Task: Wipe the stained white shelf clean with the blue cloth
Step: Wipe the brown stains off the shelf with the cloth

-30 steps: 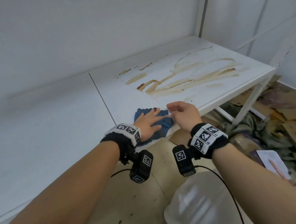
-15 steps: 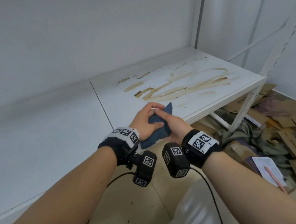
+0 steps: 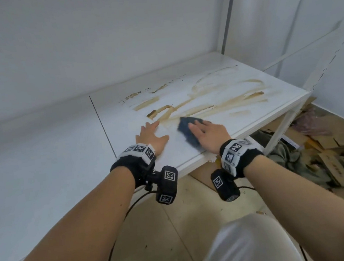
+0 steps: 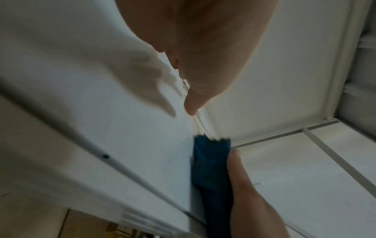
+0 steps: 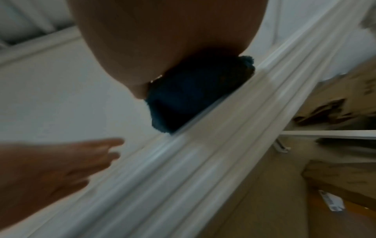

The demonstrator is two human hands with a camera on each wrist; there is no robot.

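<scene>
Folded blue cloth on the stained shelf

The dark blue fabric cloth [image 3: 187, 132] lies flat on the white rectangular shelf [image 3: 246, 75], just short of its brown smeared streaks [image 3: 206, 105].

Storeroom: bare white shelving [image 3: 237, 93], flattened cardboard [image 3: 340, 161]

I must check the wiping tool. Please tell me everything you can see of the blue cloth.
The blue cloth is dark blue, soft-looking fabric with a fuzzy nap, folded into a compact pad. It lies flat on the white shelf near the front edge, just before the brown stains. The right hand presses on it with straight fingers; the left hand rests apart beside it.
</scene>
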